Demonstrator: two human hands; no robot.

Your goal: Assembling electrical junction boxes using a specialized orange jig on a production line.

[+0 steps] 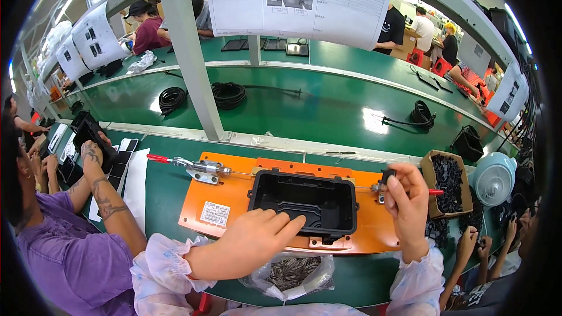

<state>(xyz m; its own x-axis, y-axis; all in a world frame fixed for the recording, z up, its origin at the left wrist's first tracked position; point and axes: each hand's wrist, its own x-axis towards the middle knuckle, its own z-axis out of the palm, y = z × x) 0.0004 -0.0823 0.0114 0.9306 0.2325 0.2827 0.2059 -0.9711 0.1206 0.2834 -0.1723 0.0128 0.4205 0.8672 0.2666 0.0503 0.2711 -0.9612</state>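
An open black plastic box (304, 199) sits in an orange fixture plate (234, 228) in front of me. My left hand (252, 240) lies over the box's near left rim, its fingers stretched out and the thumb hidden. To the right of the box, my right hand (407, 196) is raised above the plate, pinching a small black plastic piece (387, 175) between thumb and fingertips. A metal toggle clamp with a red handle (161, 159) is mounted on the plate's left side. A second clamp (434, 192) on the right is partly behind my right hand.
A bag of metal pins (293, 272) lies near me. At right stand a carton of black plastic pieces (448, 184) and a light-blue fan (494, 179). A co-worker in purple (82, 251) works close on my left; others' hands (468, 246) show at right. A post (187, 52) rises beyond.
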